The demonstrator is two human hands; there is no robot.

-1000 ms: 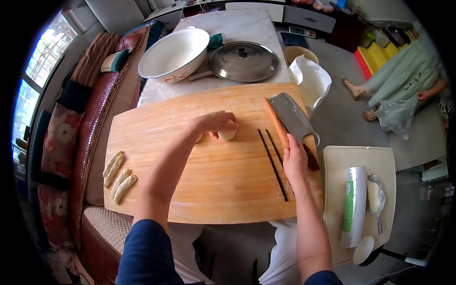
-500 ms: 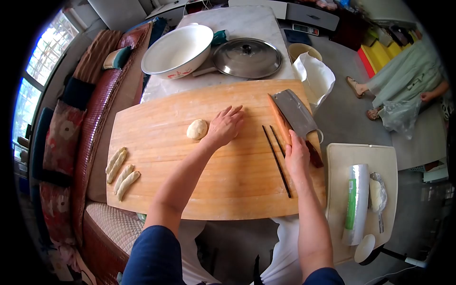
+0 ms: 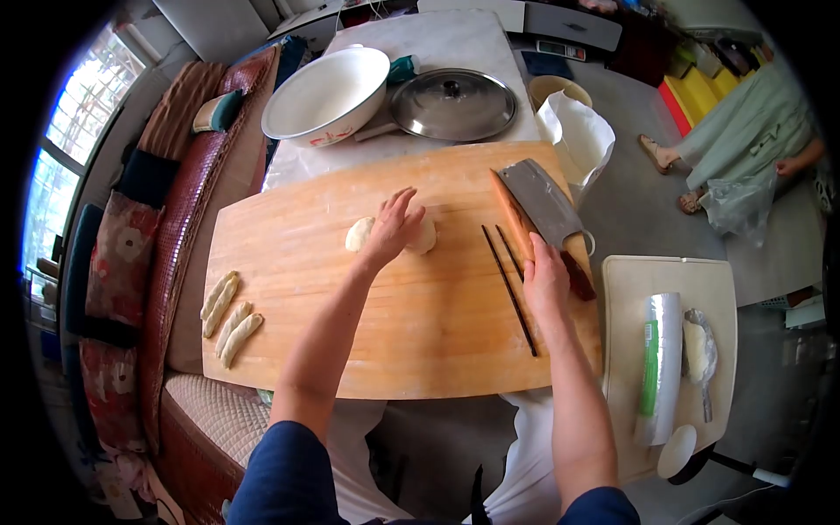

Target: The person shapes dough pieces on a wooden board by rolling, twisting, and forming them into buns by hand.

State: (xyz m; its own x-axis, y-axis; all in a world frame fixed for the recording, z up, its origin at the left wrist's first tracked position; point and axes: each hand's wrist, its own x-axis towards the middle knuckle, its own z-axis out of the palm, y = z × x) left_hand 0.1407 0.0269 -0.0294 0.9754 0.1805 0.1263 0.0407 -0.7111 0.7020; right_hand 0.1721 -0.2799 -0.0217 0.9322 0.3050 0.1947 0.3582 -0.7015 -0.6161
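Two round dough pieces rest on the wooden board [image 3: 437, 350]. My left hand [image 3: 397, 229] is over the gap between the left dough piece [image 3: 360, 234] and the right dough piece [image 3: 425, 236], fingers apart, partly hiding both. My right hand [image 3: 546, 273] is closed on the lower end of a wooden rolling pin [image 3: 513, 213]. Right beside the pin lies a cleaver [image 3: 544, 201], its dark red handle [image 3: 577, 278] near my right hand. Two black chopsticks [image 3: 509, 293] lie left of that hand. Several twisted dough strips [image 3: 229, 319] sit at the board's left end.
Behind the board are a white basin [image 3: 328, 92] and a metal lid [image 3: 453, 103]. A white bag [image 3: 575, 144] stands at the back right. On a side table [image 3: 626, 271] are a plastic-wrap roll [image 3: 661, 367] and a wrapped item [image 3: 700, 350]. A person [image 3: 752, 131] holds a plastic bag.
My left hand first moved off the right dough piece, flat and spread over it, then lifted slightly and shifted left, showing part of it. My right hand stays on the rolling pin.
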